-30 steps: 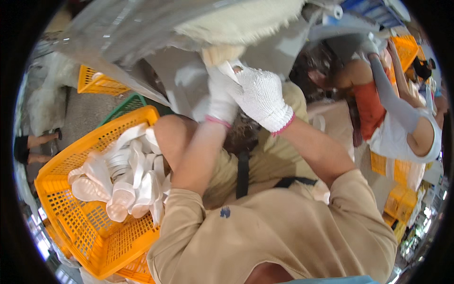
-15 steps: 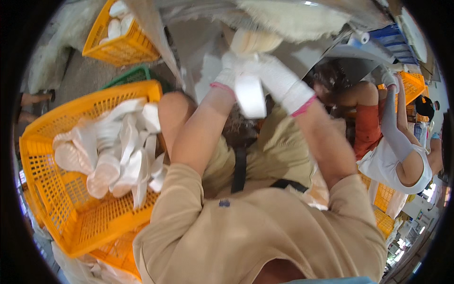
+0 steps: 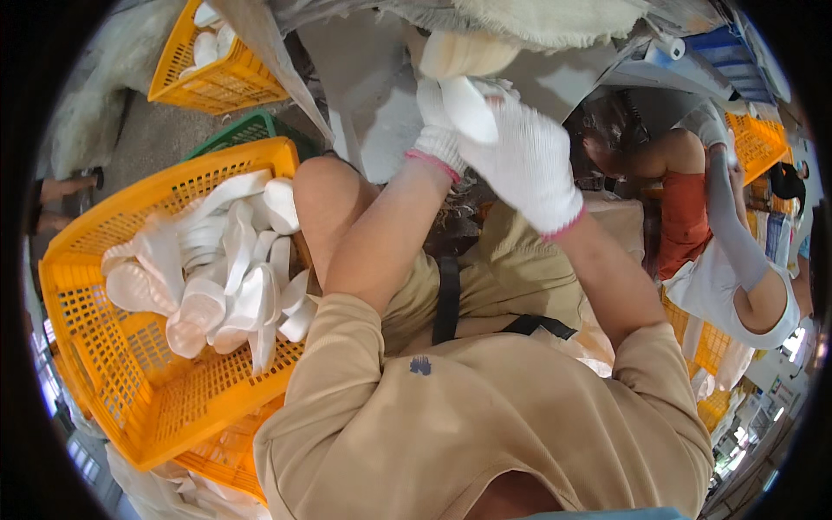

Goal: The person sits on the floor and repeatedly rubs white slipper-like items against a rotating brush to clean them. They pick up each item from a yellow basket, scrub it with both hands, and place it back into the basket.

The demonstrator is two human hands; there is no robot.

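Both my hands wear white knitted gloves with pink cuffs. My right hand is closed round a smooth white spoon-shaped piece, whose rounded end points up and to the left. Behind that piece, my left hand is bent round its far side; its fingers are mostly hidden, and it appears to steady the piece. Just beyond my hands is a cream-coloured padded wheel or roll, close to the piece. Whether they touch I cannot tell.
At my left, an orange basket holds several similar white pieces. Behind it stand a green crate and another orange basket with white pieces. Pale cloth hangs ahead. A co-worker sits close on my right.
The white piece has turned from hanging toward me to lying up against my gloves. My right hand has come round nearer to me over it.
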